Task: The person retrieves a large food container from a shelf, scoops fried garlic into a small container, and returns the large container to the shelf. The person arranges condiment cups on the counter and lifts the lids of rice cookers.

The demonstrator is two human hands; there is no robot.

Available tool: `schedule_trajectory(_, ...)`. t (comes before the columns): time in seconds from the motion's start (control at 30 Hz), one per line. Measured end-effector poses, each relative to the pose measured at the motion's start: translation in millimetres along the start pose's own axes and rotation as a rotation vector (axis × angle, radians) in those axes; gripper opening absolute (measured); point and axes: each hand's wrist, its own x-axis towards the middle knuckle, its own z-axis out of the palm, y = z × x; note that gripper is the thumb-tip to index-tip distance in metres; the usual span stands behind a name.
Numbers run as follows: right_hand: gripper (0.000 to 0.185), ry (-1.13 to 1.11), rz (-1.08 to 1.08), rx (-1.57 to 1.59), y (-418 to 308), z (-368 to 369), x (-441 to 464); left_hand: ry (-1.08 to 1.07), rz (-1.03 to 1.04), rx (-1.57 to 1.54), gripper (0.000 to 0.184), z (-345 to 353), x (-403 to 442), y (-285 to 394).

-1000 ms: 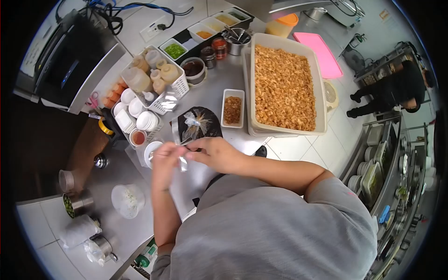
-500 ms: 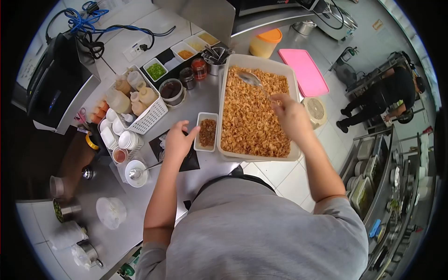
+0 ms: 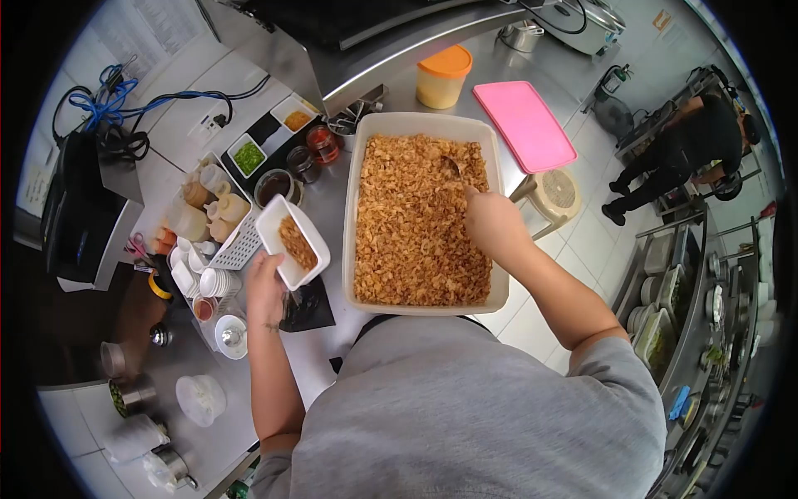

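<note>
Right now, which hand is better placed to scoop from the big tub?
Likely the right hand: it holds the spoon over the big tub, while the left hand grips the small white container.

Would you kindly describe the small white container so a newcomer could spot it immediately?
Find the big tub of brown flakes, centre. Left of it, the left hand holds the small white container, tilted. Unlike the white dish of chopped greens, it contains brown bits.
</note>
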Motion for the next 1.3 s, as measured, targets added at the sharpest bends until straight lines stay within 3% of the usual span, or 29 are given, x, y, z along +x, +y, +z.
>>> schedule_trajectory(0.07, 0.018, 0.041, -0.001, 0.034, 3, -5, 0, -0.077, 0.13, -0.208, 0.04, 35, -17, 24)
schedule_trajectory(0.13, 0.016, 0.133, 0.01, 0.056, 8, -12, 6, -0.177, 0.096, -0.353, 0.045, 63, -25, 41)
schedule_trajectory(0.23, 0.013, 0.016, 0.041, 0.014, 14, 9, 17, -0.302, -0.004, -0.563, 0.044, 93, -23, 44)
schedule_trajectory(0.3, 0.016, -0.045, 0.052, 0.117, 2, 3, 8, -0.243, 0.034, -0.627, 0.048, 110, -22, 33)
schedule_trajectory(0.37, 0.023, -0.038, -0.015, 0.232, 3, 12, 0, -0.1, 0.221, -0.61, 0.049, 121, -13, 8)
schedule_trajectory(0.43, 0.035, 0.06, -0.151, 0.355, 16, 38, -1, -0.108, 0.324, -0.554, 0.05, 131, -16, 6)
schedule_trajectory(0.63, 0.032, -0.292, 0.307, 1.149, 2, 23, 1, -0.223, 0.386, -0.385, 0.056, 133, -24, 16)
schedule_trajectory(0.73, 0.037, -0.306, 0.283, 1.316, 4, 4, -10, -0.156, 0.398, -0.214, 0.064, 138, -37, 36)
schedule_trajectory(0.9, 0.032, -0.199, 0.209, 1.256, -5, -50, -37, -0.1, 0.449, -0.016, 0.091, 154, -39, 38)
schedule_trajectory(0.97, 0.03, -0.184, 0.186, 1.17, -13, -71, -49, -0.128, 0.403, 0.022, 0.092, 162, -35, 34)
schedule_trajectory(1.07, 0.028, 0.145, -0.249, 0.691, -19, -56, -61, -0.177, 0.271, -0.058, 0.088, 175, -31, 25)
schedule_trajectory(1.17, 0.027, 0.298, -0.286, 0.508, -23, -49, -60, -0.207, 0.137, -0.08, 0.085, 177, -35, 27)
schedule_trajectory(1.3, 0.028, 0.237, -0.059, 0.286, 0, -46, -19, -0.188, 0.446, -0.069, 0.071, 161, -19, 4)
